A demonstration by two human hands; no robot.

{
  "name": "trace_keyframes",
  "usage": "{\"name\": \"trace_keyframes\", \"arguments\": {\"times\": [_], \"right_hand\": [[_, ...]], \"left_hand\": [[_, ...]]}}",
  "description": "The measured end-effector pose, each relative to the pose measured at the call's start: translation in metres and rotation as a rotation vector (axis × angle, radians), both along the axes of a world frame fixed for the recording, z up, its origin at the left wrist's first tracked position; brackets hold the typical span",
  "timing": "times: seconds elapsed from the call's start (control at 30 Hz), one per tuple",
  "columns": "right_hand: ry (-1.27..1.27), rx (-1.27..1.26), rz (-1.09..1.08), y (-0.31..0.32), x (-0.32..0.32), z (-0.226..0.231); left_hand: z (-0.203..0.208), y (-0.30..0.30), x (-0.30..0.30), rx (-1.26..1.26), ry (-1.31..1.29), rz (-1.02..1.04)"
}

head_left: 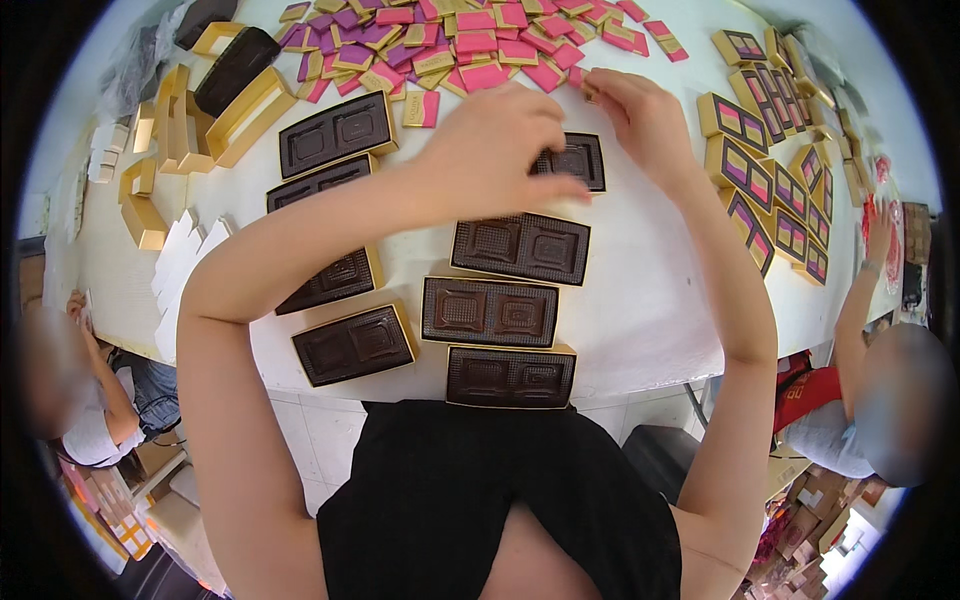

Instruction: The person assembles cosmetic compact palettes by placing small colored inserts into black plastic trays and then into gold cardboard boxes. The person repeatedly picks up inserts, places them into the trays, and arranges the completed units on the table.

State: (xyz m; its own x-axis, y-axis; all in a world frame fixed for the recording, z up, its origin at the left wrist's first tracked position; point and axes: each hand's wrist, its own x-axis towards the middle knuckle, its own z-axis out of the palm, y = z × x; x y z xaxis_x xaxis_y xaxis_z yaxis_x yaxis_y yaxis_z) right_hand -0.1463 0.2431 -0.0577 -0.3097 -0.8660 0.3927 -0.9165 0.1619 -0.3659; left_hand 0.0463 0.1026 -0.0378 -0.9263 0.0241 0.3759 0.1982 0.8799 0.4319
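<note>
My left hand (500, 145) hovers over the left end of a dark-lined gold box (580, 162), somewhat blurred. Its thumb and fingers are spread apart, and the dark tray shows between them. Beyond that box, at the near right edge of a heap of wrapped bars (470, 45), my right hand (645, 115) pinches a small gold-and-pink wrapped bar (590, 94), mostly covered by the fingers. Three more boxes with two-hollow dark trays, such as the middle box (490, 311), run toward me. Another column of boxes (354, 345) lies to the left, partly under my left forearm.
Filled boxes (745, 165) with pink and purple bars crowd the right side. Gold sleeves (250, 115) and white folded cards (185, 255) lie at left. A person (85, 390) sits at the left, another person (850, 400) at the right, reaching onto the table.
</note>
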Motion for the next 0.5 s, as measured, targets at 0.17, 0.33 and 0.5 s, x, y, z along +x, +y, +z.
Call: {"name": "trace_keyframes", "arguments": {"times": [0.17, 0.33, 0.5], "right_hand": [[-0.021, -0.063, -0.045, 0.012, 0.012, -0.011], [-0.231, -0.02, -0.034, 0.01, -0.001, -0.014], [0.087, 0.072, -0.2, 0.022, 0.01, -0.005]], "left_hand": [[0.005, -0.046, -0.019, -0.004, -0.165, 0.254], [-0.007, -0.044, -0.032, -0.208, -0.128, 0.22], [-0.01, -0.052, -0.041, -0.196, -0.269, 0.151]]}}
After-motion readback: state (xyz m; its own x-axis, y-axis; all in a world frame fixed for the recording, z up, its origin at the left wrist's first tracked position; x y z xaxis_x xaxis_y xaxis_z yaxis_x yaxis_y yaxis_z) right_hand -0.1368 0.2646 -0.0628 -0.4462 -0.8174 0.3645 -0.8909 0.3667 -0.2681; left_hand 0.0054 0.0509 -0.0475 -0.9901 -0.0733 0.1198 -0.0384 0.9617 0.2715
